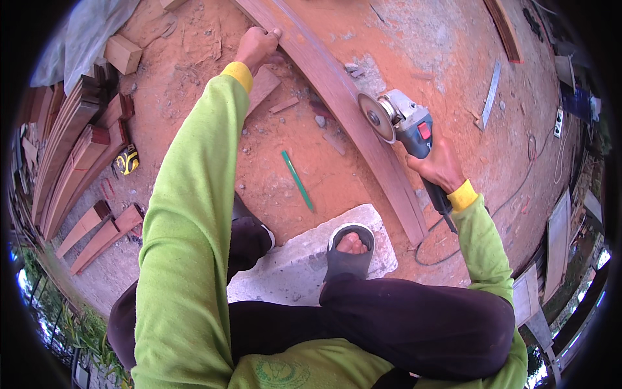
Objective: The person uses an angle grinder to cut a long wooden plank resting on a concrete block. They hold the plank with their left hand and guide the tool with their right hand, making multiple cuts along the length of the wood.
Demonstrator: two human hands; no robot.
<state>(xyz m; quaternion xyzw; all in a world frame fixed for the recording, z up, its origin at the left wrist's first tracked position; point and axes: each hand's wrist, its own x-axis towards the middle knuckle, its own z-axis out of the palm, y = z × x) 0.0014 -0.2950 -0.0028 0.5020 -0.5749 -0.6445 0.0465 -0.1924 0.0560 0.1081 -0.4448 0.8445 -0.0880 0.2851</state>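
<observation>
My right hand [442,165] has its fingers wrapped firmly around the body of an angle grinder [414,126]; my left hand [256,47] touches the left edge of a long, curved, reddish-brown board [327,74], its fingers curled, though I cannot tell whether they are clamped on the wood, as their tips are partly hidden; the board slants across the ground from the far side, ahead of me, to its near end at my right; the grinder's round disc [377,118] overlaps the board's right edge, and I cannot tell whether it touches.

Left of the board, under my left wrist, lies a flat wooden offcut [261,91]; also left of the board, nearer me, is a green pencil [297,181]; just left of the board's near end, my sandalled foot [350,244] rests on a pale slab [382,249]; right of the board lie a metal ruler [492,94] and a dark cable [508,202]; well to its left are a stack of curved timbers [65,142] and a yellow-and-black tape measure [127,160].
</observation>
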